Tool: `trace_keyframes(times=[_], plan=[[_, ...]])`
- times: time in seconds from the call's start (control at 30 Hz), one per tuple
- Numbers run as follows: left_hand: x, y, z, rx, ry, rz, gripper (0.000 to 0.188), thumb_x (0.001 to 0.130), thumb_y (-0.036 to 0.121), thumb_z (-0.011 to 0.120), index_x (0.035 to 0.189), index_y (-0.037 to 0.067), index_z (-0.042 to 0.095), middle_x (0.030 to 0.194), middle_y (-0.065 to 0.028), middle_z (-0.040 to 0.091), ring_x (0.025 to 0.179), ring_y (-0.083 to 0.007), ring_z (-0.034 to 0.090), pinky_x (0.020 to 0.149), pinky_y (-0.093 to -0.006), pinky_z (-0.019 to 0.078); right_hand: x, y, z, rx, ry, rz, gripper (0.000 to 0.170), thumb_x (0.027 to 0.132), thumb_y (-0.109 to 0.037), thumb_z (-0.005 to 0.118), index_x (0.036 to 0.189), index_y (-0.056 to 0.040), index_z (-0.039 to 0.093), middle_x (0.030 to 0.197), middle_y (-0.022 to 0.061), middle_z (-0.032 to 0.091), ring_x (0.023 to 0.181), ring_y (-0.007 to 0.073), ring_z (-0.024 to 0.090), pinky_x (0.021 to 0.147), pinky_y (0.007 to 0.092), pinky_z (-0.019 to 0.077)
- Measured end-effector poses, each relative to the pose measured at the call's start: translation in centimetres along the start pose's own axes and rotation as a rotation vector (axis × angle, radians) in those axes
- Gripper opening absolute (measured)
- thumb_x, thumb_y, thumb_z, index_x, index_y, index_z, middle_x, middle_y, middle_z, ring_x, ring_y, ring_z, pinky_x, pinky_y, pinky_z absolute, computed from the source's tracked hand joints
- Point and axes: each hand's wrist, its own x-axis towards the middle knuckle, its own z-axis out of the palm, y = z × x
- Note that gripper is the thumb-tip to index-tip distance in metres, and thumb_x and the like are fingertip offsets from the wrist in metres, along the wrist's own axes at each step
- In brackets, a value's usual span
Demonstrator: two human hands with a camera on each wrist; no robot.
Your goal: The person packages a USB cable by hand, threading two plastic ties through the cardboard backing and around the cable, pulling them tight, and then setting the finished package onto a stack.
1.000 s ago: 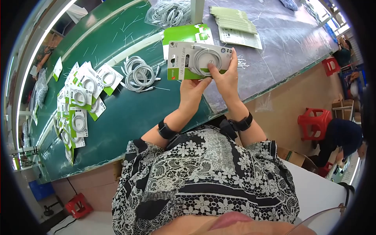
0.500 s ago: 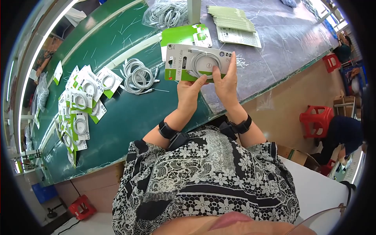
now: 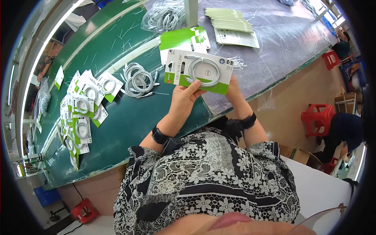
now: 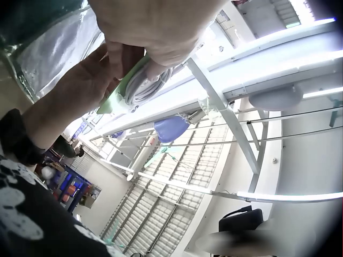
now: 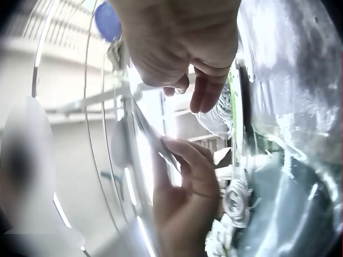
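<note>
A packaging card (image 3: pixel 178 67) printed "USB-C to USB-C cable" carries a coiled white cable (image 3: pixel 211 83) on its face. My left hand (image 3: pixel 182 101) pinches its lower edge, thumb on the front beside the coil and fingers behind. My right hand (image 3: pixel 234 88) is at the card's right end, its fingers hidden behind the card in the head view. In the right wrist view, the right hand (image 5: pixel 182 45) has loosely curled fingers with nothing visible between them, while the left hand (image 5: pixel 187 195) grips the card edge-on below it.
Finished-looking carded cables (image 3: pixel 81 105) lie heaped on the green table at left. Loose coiled cables (image 3: pixel 138 80) rest nearby. Beyond the held card are green-and-white cards (image 3: pixel 178 39), a bag of cables (image 3: pixel 166 15), a card stack (image 3: pixel 231 21) and thin white strips (image 3: pixel 237 62).
My right hand has let go of the card's front and moved behind its right end. The card has tilted, right end lower, and stays in my left hand.
</note>
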Motion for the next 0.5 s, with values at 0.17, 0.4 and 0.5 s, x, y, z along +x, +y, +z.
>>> trace_keyframes(times=[0.17, 0.4, 0.5], plan=[[-0.8, 0.4, -0.1, -0.024, -0.054, -0.128, 0.022, 0.091, 0.006, 0.059, 0.111, -0.002, 0.058, 0.106, -0.0113, 0.064, 0.094, -0.0202, 0.064, 0.082, -0.0347, 0.0553, -1.0, 1.9, 0.5, -0.673, -0.290, -0.309, 0.050, 0.085, -0.006, 0.064, 0.132, -0.0042, 0.045, 0.126, 0.0091, 0.055, 0.113, 0.0187, 0.053, 0.093, 0.0320, 0.0472], [-1.5, 0.2, -0.2, 0.035, -0.066, -0.125, 0.025, 0.091, 0.006, 0.058, 0.114, -0.003, 0.055, 0.110, -0.0119, 0.063, 0.099, -0.0209, 0.063, 0.087, -0.0363, 0.0531, -1.0, 1.6, 0.1, -0.240, -0.332, -0.136, 0.054, 0.082, -0.008, 0.068, 0.131, -0.0034, 0.045, 0.125, 0.0078, 0.055, 0.111, 0.0157, 0.053, 0.093, 0.0300, 0.0477], [-1.5, -0.1, -0.5, 0.059, -0.071, -0.098, 0.027, 0.092, 0.008, 0.057, 0.117, -0.002, 0.054, 0.112, -0.0119, 0.062, 0.103, -0.0214, 0.061, 0.091, -0.0377, 0.0506, -1.4, 1.1, 0.1, 0.042, -0.378, 0.003, 0.058, 0.082, -0.011, 0.070, 0.133, -0.0039, 0.043, 0.128, 0.0089, 0.053, 0.114, 0.0170, 0.053, 0.096, 0.0311, 0.0467]])
